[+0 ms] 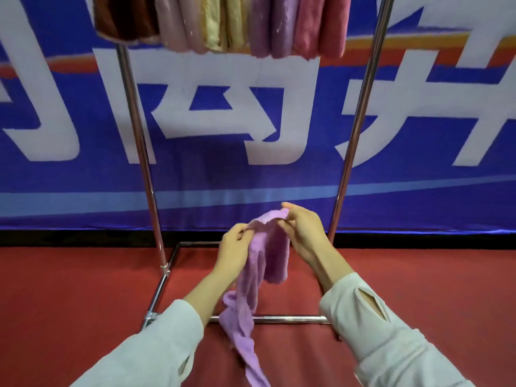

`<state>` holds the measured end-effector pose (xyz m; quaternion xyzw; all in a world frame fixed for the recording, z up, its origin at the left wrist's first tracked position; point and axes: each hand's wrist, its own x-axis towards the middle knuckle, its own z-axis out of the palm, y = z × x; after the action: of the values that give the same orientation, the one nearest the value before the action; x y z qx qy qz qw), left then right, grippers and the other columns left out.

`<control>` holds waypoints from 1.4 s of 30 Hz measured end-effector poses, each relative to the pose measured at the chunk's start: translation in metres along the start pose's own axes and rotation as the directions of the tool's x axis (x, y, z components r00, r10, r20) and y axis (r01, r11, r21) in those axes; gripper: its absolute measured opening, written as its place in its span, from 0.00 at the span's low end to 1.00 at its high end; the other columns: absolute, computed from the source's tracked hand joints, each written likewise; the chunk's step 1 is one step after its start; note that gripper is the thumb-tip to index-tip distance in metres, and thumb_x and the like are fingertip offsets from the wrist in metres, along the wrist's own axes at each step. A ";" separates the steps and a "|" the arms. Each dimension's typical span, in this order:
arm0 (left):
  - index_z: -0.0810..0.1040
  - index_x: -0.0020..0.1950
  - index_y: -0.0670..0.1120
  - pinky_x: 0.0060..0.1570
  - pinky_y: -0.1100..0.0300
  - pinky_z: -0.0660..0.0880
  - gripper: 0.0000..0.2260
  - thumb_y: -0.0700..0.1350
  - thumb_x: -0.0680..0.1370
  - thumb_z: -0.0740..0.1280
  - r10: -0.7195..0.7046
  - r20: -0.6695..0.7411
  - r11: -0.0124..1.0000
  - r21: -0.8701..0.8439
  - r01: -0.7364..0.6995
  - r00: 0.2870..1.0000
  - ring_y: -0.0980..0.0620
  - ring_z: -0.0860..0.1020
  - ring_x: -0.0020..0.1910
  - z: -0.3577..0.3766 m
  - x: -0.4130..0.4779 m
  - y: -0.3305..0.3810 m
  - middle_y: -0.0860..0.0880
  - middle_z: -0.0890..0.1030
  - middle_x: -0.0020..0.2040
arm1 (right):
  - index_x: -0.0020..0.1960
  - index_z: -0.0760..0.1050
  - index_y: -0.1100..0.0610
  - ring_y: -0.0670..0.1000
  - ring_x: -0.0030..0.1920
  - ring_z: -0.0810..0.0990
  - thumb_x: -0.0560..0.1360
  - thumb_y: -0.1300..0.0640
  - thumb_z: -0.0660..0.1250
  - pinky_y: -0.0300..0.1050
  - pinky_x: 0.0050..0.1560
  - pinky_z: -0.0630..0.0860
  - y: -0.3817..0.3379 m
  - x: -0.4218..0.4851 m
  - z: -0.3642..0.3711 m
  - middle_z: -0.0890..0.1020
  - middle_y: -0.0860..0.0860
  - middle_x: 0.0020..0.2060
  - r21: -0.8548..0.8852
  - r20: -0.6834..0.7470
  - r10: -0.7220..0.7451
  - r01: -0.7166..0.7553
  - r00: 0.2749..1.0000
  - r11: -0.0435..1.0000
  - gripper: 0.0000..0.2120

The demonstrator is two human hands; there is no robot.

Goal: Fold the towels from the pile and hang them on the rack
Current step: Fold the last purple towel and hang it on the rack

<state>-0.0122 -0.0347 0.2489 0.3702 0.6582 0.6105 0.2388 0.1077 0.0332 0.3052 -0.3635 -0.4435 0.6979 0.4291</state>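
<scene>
a: which step are we on?

b: the fold, and early in it as far as we can judge. our left hand [234, 248] and right hand [303, 229] are both up in front of the rack [136, 135], each pinching the top edge of the lilac towel [268, 258] between thumb and fingers. the hands are near each other, so the edge bunches into a hump between them.

a: and the rest of the towel?

b: it hangs in the air below our hands. one shorter flap drops under the right hand; a longer twisted tail runs down past the rack's front base bar [290, 319], toward the bottom of the view, above the red floor [69, 289]. we cannot tell whether the end touches the floor.

a: is there room on the rack?

b: the hung towels [220, 23] fill most of the top we can see: brown, pink, yellow, purple, rose, packed side by side. the rail itself is out of view, so we cannot tell how much space is free. the pile is not in view either.

a: so what does the next move call for?

b: we think we need to untwist the tail, bring the edges together into an even fold, then lift it high to the rail.
</scene>
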 end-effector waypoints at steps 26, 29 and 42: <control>0.78 0.38 0.47 0.34 0.71 0.67 0.06 0.40 0.75 0.69 0.141 0.026 0.971 0.190 -0.143 0.990 0.56 0.73 0.34 -0.021 -0.045 0.071 0.53 0.78 0.33 | 0.44 0.75 0.55 0.47 0.42 0.73 0.79 0.61 0.59 0.42 0.45 0.69 -0.062 -0.075 -0.025 0.77 0.47 0.38 -0.272 -0.060 -0.401 0.372 0.914 0.888 0.08; 0.79 0.39 0.45 0.37 0.68 0.67 0.07 0.43 0.76 0.68 0.175 -0.018 0.980 0.102 -0.173 0.984 0.55 0.71 0.34 -0.021 -0.043 0.073 0.51 0.79 0.35 | 0.43 0.76 0.55 0.47 0.44 0.75 0.76 0.60 0.64 0.40 0.46 0.70 -0.063 -0.077 -0.033 0.79 0.45 0.39 -0.332 0.035 -0.329 0.321 0.944 0.887 0.04; 0.80 0.42 0.46 0.38 0.67 0.71 0.05 0.47 0.75 0.71 0.238 0.177 0.970 0.000 -0.242 0.955 0.58 0.73 0.31 -0.008 -0.055 0.096 0.52 0.79 0.34 | 0.41 0.75 0.55 0.45 0.41 0.76 0.78 0.53 0.67 0.42 0.47 0.73 -0.052 -0.086 -0.028 0.79 0.47 0.37 -0.373 0.331 -0.269 0.387 0.905 0.843 0.09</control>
<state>0.0340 -0.0844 0.3369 0.5021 0.5914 0.5929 0.2160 0.1788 -0.0244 0.3550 -0.2703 -0.6957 0.5402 0.3887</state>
